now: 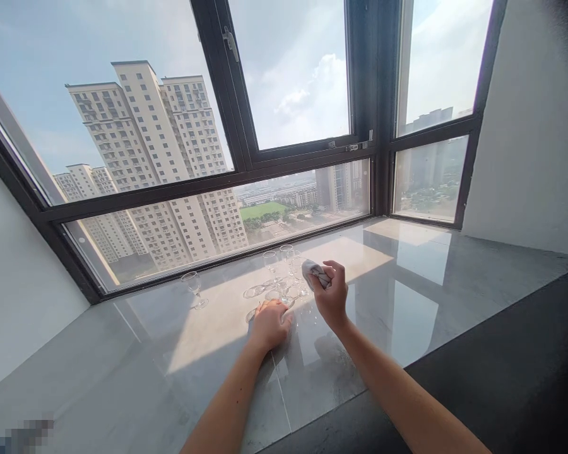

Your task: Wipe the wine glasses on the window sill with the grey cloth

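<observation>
My right hand [330, 291] is closed on a crumpled white-and-grey cloth [313, 273], held up over the right side of a group of small stemmed glasses. My left hand [271, 323] is palm down on the glossy sill, just in front of that group, with its thumb apart from the fingers. Its fingertips are near the glasses; whether they touch one is hard to make out. Two upright glasses, one a wine glass [271, 260], stand at the back of the group. Another stemmed glass [192, 287] stands alone to the left. Reflections and shadows blur the outlines of the others.
The grey tiled sill [208, 372] shines with sunlight and reflections. Behind it rises a dark window frame [218, 190], with tall buildings outside. White walls [525, 139] close in both sides. The sill's front edge [430, 354] runs along the lower right, above a dark area.
</observation>
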Action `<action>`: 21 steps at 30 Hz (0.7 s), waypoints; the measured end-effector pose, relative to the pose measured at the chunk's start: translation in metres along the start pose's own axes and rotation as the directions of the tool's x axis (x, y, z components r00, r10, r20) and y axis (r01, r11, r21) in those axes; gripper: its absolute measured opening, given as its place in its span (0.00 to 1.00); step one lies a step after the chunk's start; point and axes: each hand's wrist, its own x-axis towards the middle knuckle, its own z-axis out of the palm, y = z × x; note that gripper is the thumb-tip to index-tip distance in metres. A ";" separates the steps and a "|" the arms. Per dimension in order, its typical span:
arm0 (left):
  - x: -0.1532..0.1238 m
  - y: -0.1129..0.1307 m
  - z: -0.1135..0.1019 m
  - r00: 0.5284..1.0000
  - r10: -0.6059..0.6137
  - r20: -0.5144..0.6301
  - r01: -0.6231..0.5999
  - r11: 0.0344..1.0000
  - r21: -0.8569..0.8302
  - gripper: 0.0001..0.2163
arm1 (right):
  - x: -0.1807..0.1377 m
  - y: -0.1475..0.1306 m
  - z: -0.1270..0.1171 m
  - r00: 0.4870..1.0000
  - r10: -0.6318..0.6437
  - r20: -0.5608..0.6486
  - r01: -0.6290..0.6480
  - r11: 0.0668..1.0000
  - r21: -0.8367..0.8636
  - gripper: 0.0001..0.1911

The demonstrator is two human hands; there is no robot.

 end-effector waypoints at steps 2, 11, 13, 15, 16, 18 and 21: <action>0.003 -0.001 0.001 1.000 -0.007 0.026 0.006 0.999 0.046 0.11 | 0.000 -0.001 0.000 1.000 0.005 0.002 -0.005 1.000 0.013 0.17; 0.010 -0.022 0.012 0.997 -0.079 0.010 0.079 0.997 -0.023 0.19 | -0.001 -0.001 0.000 1.000 0.005 0.011 -0.005 1.000 0.011 0.18; 0.012 -0.025 0.008 0.997 -0.063 -0.044 0.063 0.998 0.000 0.18 | -0.001 -0.001 -0.001 1.000 -0.006 0.008 0.006 1.000 0.006 0.18; 0.015 -0.032 -0.003 0.983 -0.080 -0.168 0.087 0.996 0.031 0.14 | -0.001 -0.001 -0.001 1.000 -0.011 0.004 0.011 1.000 -0.004 0.17; 0.017 -0.039 -0.011 0.961 -0.111 -0.254 0.126 0.991 0.043 0.13 | -0.002 -0.001 -0.001 1.000 -0.012 0.004 0.012 1.000 -0.011 0.17; 0.018 -0.056 -0.029 0.861 -0.218 -0.460 0.267 0.963 0.044 0.11 | -0.003 0.000 -0.001 1.000 -0.011 0.013 0.012 1.000 -0.023 0.18; 0.015 -0.090 -0.055 0.554 -0.459 -0.694 0.538 0.834 -0.121 0.11 | -0.004 0.001 -0.001 0.999 -0.017 0.032 0.018 1.000 -0.022 0.19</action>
